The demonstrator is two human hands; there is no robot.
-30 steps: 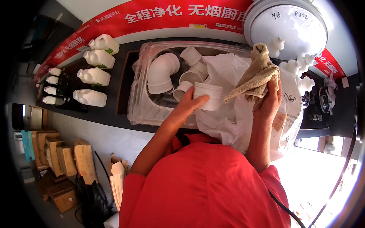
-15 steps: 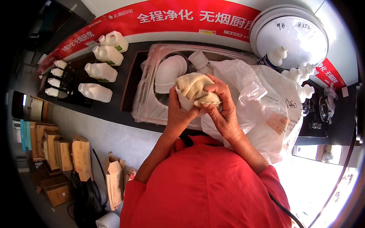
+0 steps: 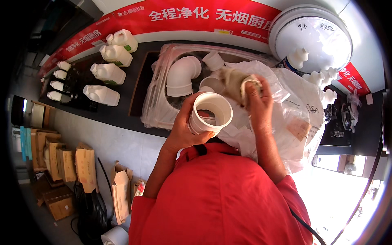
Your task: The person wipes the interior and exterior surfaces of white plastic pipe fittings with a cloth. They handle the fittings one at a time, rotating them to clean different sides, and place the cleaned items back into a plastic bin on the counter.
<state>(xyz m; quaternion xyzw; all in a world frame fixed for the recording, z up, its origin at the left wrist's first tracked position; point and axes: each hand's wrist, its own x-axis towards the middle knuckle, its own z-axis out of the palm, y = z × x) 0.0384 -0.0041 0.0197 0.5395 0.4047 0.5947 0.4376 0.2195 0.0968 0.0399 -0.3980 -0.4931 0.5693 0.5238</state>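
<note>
My left hand (image 3: 184, 130) grips a short white plastic pipe fitting (image 3: 209, 112) with its open end facing up at me. To its right, my right hand (image 3: 257, 102) holds a crumpled tan cloth (image 3: 237, 81), lifted just clear of the fitting. Both hands hover over a large clear plastic bag (image 3: 302, 106) and a plastic-wrapped tray (image 3: 157, 102) that holds more white fittings, among them a big white elbow (image 3: 179, 75).
Several white plastic jugs (image 3: 108, 73) lie on the dark counter (image 3: 122, 116) at left. A round white lid (image 3: 312, 34) stands at upper right beside small white bottles (image 3: 324, 79). Cardboard boxes (image 3: 61, 163) and a paper bag (image 3: 122, 190) stand on the floor lower left.
The cloth was pressed over the fitting between both hands; now my right hand has pulled it off to the right, and the fitting's open mouth shows in my left hand.
</note>
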